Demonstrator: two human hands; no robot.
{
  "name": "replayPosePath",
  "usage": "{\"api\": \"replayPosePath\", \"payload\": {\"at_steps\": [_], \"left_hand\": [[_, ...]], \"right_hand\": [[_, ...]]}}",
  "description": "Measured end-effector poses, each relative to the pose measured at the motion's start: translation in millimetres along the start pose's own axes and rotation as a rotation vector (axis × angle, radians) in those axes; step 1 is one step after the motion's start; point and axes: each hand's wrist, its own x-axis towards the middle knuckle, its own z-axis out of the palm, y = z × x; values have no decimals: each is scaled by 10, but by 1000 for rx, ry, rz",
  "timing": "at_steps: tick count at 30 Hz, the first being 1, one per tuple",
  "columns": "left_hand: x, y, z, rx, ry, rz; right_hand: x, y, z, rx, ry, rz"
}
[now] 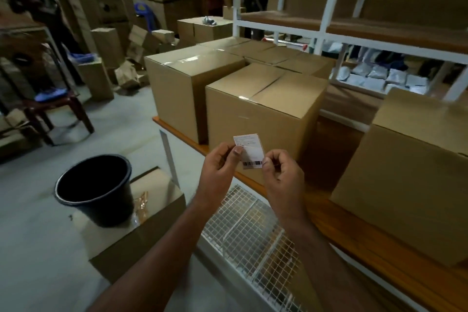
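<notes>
A small white label [249, 151] stands upright between both hands, its long axis running up and down, barcode at the lower end, printed face toward the camera. The left hand [220, 167] pinches its left edge with the thumb pressed on the face. The right hand [283, 175] pinches the lower right corner — perhaps working a backing loose, though that is too small to tell. The closed cardboard box [266, 106] on the wooden shelf [326, 208] lies straight ahead — its near face is directly behind the paper, about equally close to either hand, so sticking the label on likely needs only a short push forward.
</notes>
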Motion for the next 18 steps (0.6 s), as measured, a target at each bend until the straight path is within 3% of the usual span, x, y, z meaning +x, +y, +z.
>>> {"api": "replayPosePath", "payload": {"at_steps": [6, 10, 18], "left_hand": [[440, -341, -1159, 117, 164, 43], [610, -658, -2127, 130, 463, -66], [509, -1186, -3523, 284, 783, -257]], "right_hand": [[324, -208, 1213, 15, -118, 7], [484, -308, 2070, 74, -206, 41], [457, -324, 3905, 70, -472, 98]]}}
